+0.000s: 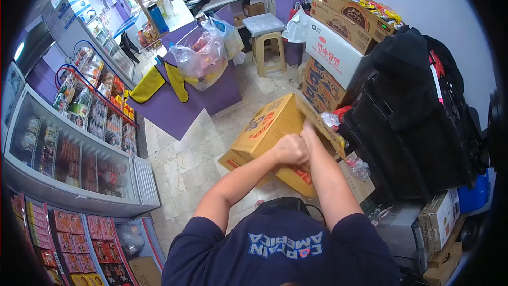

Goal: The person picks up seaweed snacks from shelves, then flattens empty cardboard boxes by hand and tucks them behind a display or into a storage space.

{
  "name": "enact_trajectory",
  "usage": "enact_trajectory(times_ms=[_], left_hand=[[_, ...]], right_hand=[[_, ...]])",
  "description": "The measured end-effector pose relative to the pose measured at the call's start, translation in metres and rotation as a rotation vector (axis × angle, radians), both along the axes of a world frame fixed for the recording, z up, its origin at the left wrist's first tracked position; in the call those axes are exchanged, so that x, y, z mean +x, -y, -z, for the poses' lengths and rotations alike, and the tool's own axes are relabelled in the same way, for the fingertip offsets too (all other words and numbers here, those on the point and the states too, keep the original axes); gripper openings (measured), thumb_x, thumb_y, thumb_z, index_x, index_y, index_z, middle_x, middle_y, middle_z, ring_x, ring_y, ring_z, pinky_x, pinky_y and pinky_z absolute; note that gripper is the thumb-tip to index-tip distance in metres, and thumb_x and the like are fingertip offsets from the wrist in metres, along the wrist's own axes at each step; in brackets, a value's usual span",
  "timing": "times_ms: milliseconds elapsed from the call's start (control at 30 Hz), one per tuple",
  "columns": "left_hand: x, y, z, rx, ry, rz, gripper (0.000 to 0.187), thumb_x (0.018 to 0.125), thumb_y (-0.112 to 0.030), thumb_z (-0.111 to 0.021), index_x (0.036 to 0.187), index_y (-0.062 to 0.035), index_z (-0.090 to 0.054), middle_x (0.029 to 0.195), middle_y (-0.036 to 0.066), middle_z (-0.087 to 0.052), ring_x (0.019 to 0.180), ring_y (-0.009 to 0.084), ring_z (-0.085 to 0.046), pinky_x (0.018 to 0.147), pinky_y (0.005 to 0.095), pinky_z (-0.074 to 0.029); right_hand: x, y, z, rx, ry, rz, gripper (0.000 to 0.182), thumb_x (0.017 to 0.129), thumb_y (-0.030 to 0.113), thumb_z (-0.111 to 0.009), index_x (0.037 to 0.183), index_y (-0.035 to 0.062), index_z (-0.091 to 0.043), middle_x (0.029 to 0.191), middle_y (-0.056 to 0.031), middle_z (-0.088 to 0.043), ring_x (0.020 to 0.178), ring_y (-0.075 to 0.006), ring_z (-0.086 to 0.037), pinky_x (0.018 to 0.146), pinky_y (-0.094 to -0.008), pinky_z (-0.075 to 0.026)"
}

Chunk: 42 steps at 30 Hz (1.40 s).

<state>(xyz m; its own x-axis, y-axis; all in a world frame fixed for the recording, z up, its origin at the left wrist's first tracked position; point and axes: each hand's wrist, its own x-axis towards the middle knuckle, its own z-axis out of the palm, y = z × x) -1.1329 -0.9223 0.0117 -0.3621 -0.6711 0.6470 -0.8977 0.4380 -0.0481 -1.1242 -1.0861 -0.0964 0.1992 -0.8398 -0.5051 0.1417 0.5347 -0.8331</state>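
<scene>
A yellow-brown cardboard box (264, 130) with printed lettering is tilted in front of me, above the tiled floor. One raised flap (319, 123) stands out on its right side. My left hand (290, 150) is closed in a fist at the box's near upper edge. Just beyond it, my right hand (307, 130) grips the box beside the raised flap, its fingers partly hidden. The two hands are close together, with the right forearm passing right of the left fist. What the box holds inside is hidden from me.
Stacked cartons (333, 53) and a black bag (407, 122) line the right side. A beige stool (268, 47) stands ahead, near a purple counter (180, 111) with plastic bags (201, 55). A glass-fronted freezer (69, 153) and snack shelves (74, 238) are at left.
</scene>
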Motion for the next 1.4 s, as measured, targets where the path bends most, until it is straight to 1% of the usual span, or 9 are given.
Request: enact_trajectory(times_ms=[200,333,433,567,733,1000,1100,1233,1400], left_hand=[[-0.013,-0.038,-0.064,-0.170,0.021,0.126,0.031,0.074,-0.017,-0.067,0.052,-0.0166,-0.045,0.054,-0.003,-0.045,0.051,0.0137,-0.048,0.046,0.0293,-0.037],[0.030,-0.035,-0.056,-0.136,-0.073,-0.031,0.029,0.074,-0.016,-0.067,0.052,-0.0143,-0.047,0.053,0.001,-0.046,0.050,0.0163,-0.050,0.047,0.0311,-0.039],[0.057,-0.040,-0.057,0.044,-0.118,-0.063,0.029,0.076,-0.019,-0.066,0.054,-0.0117,-0.049,0.055,0.004,-0.049,0.056,0.0206,-0.054,0.052,0.0351,-0.042],[0.085,-0.053,-0.048,0.455,-0.206,-0.282,0.033,0.078,-0.027,-0.067,0.059,-0.0068,-0.050,0.060,0.007,-0.052,0.064,0.0290,-0.056,0.061,0.0423,-0.047],[0.064,-0.030,-0.034,0.485,-0.381,-0.903,0.061,0.075,-0.028,-0.077,0.124,-0.0093,-0.046,0.129,0.013,-0.046,0.113,0.0327,-0.052,0.082,0.0432,-0.053],[0.095,0.007,-0.018,-0.088,-0.354,-0.794,0.009,0.083,-0.013,-0.063,0.092,-0.0133,-0.066,0.087,0.005,-0.067,0.084,0.0272,-0.063,0.068,0.0401,-0.053],[0.111,-0.001,-0.028,-0.138,-0.383,-0.834,0.008,0.083,-0.014,-0.064,0.091,-0.0121,-0.067,0.086,0.005,-0.067,0.082,0.0276,-0.063,0.068,0.0405,-0.052],[0.125,-0.019,-0.045,-0.187,-0.352,-0.906,0.007,0.087,-0.020,-0.062,0.089,-0.0137,-0.065,0.085,0.004,-0.066,0.083,0.0258,-0.062,0.065,0.0392,-0.053],[0.168,-0.056,-0.036,-0.101,-0.387,-1.125,0.015,0.087,-0.027,-0.064,0.093,-0.0145,-0.067,0.091,0.006,-0.068,0.086,0.0283,-0.064,0.070,0.0431,-0.053]], right_hand=[[-0.061,-0.005,-0.101,0.065,-0.315,0.013,0.054,0.090,0.039,-0.067,0.113,-0.0100,-0.061,0.113,-0.0171,-0.065,0.100,-0.0233,-0.062,0.091,-0.0367,-0.048],[-0.023,0.056,0.008,-0.345,0.210,-0.092,0.035,0.089,0.018,-0.071,0.112,-0.0071,-0.062,0.111,-0.0132,-0.067,0.097,-0.0192,-0.062,0.088,-0.0331,-0.047],[-0.035,0.048,-0.054,-0.396,0.118,-0.139,0.033,0.088,0.013,-0.070,0.114,-0.0064,-0.062,0.109,-0.0119,-0.067,0.098,-0.0188,-0.061,0.091,-0.0319,-0.045],[-0.045,0.074,-0.082,-0.352,0.093,-0.200,0.027,0.090,0.013,-0.065,0.108,-0.0050,-0.060,0.100,-0.0154,-0.067,0.083,-0.0272,-0.069,0.065,-0.0434,-0.059],[-0.057,0.043,-0.122,-0.305,0.141,-0.166,0.026,0.092,0.010,-0.055,0.107,-0.0110,-0.056,0.098,-0.0218,-0.064,0.078,-0.0346,-0.069,0.057,-0.0463,-0.062],[-0.071,0.045,-0.137,-0.435,0.354,-0.389,0.034,0.090,0.016,-0.062,0.109,-0.0102,-0.054,0.102,-0.0212,-0.064,0.084,-0.0328,-0.069,0.068,-0.0430,-0.062],[-0.083,0.047,-0.117,-1.186,-0.060,-1.024,0.049,0.081,0.021,-0.072,0.121,-0.0013,-0.055,0.118,-0.0161,-0.061,0.109,-0.0272,-0.063,0.086,-0.0396,-0.054],[-0.103,-0.011,-0.071,-1.289,-1.354,-1.663,0.086,0.059,0.021,-0.083,0.136,0.0059,-0.046,0.144,-0.0161,-0.042,0.137,-0.0347,-0.035,0.113,-0.0543,-0.025],[-0.094,-0.012,-0.053,-1.708,-1.066,-1.421,0.011,0.079,0.012,-0.059,0.080,0.0100,-0.070,0.100,-0.0118,-0.066,0.104,-0.0293,-0.062,0.070,-0.0378,-0.056]])
